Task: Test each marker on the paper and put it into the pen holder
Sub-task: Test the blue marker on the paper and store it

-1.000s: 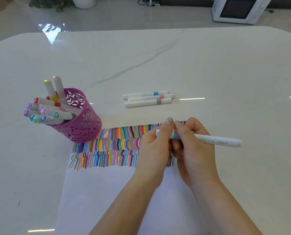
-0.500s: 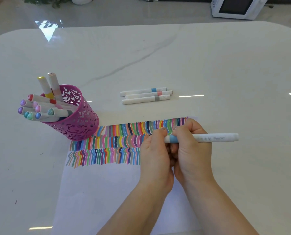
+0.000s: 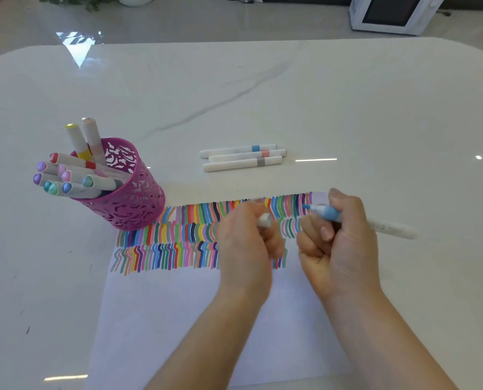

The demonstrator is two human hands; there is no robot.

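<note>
My right hand (image 3: 335,243) grips a white marker with a light blue band (image 3: 386,229), uncapped, its blue tip pointing left over the paper's coloured strokes. My left hand (image 3: 246,243) holds the pulled-off white cap (image 3: 264,220) in its curled fingers, a little to the left of the tip. The white paper (image 3: 178,319) lies under both hands, with rows of coloured test lines along its top. A pink cut-out pen holder (image 3: 133,198) with several markers in it stands at the paper's upper left corner.
Three capped white markers (image 3: 241,157) with blue, pink and grey bands lie side by side on the white marble table (image 3: 347,108) beyond the paper. A white appliance (image 3: 389,12) sits on the floor past the table's far right edge.
The hands were together on the capped marker. They have now pulled apart: the cap came off in my left hand and the blue tip is bare in my right.
</note>
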